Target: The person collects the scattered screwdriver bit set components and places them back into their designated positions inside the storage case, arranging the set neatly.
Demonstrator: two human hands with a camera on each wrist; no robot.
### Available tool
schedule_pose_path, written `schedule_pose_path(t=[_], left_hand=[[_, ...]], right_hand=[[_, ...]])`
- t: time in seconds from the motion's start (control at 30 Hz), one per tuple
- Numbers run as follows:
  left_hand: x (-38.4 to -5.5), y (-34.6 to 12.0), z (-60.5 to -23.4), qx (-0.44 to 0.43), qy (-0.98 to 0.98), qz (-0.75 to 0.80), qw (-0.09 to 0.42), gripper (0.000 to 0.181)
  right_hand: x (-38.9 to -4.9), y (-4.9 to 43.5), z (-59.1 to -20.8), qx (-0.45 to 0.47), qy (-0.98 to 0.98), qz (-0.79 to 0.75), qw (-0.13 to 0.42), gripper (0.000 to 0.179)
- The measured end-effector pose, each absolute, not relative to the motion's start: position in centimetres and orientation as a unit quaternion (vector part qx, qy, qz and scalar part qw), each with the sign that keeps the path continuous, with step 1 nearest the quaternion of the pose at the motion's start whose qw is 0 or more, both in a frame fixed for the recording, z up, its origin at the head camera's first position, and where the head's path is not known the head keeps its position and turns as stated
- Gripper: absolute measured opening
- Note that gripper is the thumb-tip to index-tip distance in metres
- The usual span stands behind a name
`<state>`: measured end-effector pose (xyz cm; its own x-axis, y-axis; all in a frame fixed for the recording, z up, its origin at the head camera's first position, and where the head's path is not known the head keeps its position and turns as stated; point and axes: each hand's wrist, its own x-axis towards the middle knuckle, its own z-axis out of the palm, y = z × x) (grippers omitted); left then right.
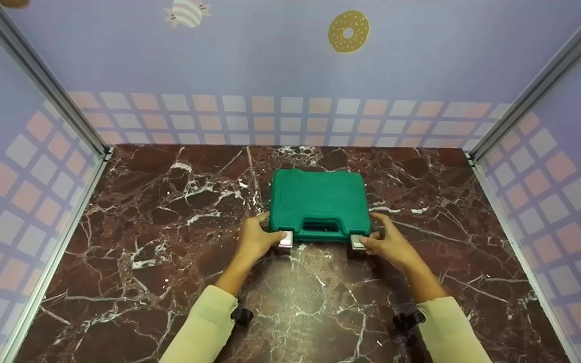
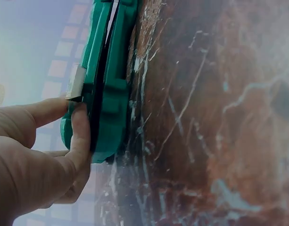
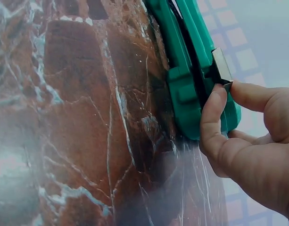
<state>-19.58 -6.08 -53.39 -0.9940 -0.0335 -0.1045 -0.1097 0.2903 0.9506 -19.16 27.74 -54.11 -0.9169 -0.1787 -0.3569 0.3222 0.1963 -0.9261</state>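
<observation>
A green plastic carry case (image 1: 321, 194) lies flat on the marbled table, its handle (image 1: 321, 233) facing me. Two silver metal latches stick out from its front edge, lifted away from the case body. My left hand (image 1: 255, 241) pinches the left latch (image 2: 77, 82) between thumb and index finger, other fingers along the case's side. At the opposite corner, my right hand (image 1: 391, 244) pinches the right latch (image 3: 221, 66) the same way. Both wrist views show a narrow dark gap between the lid and the base. The case's contents are hidden.
The dark red marbled table (image 1: 179, 272) has white veins and a bright reflection in front of the case. Lilac panels with pink and white squares (image 1: 290, 105) wall it at the back and both sides. Black wrist cameras (image 1: 242, 316) sit under both sleeves.
</observation>
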Motion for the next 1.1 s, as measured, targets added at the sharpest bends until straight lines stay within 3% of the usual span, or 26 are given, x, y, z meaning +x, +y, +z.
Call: schedule_pose_path(t=[0.4,0.63,0.9,1.1], left_hand=[[-19.4,-5.9,-53.9,-0.047,0.860,0.508,-0.006,0.069],[-19.2,-5.7,-54.5,-0.028,0.886,0.463,0.007,0.086],[-19.0,-5.3,-55.1,-0.014,0.900,0.436,-0.018,0.092],[-19.0,-5.0,-55.0,0.001,0.914,0.406,0.004,0.105]], right_hand=[[-19.0,27.2,-54.7,0.030,0.775,-0.611,0.159,0.083],[-18.9,26.9,-55.3,0.015,0.816,-0.563,0.127,0.086],[-19.3,27.2,-55.7,-0.014,0.884,-0.458,0.093,0.088],[-19.3,27.2,-55.6,-0.042,0.920,-0.384,0.058,0.093]])
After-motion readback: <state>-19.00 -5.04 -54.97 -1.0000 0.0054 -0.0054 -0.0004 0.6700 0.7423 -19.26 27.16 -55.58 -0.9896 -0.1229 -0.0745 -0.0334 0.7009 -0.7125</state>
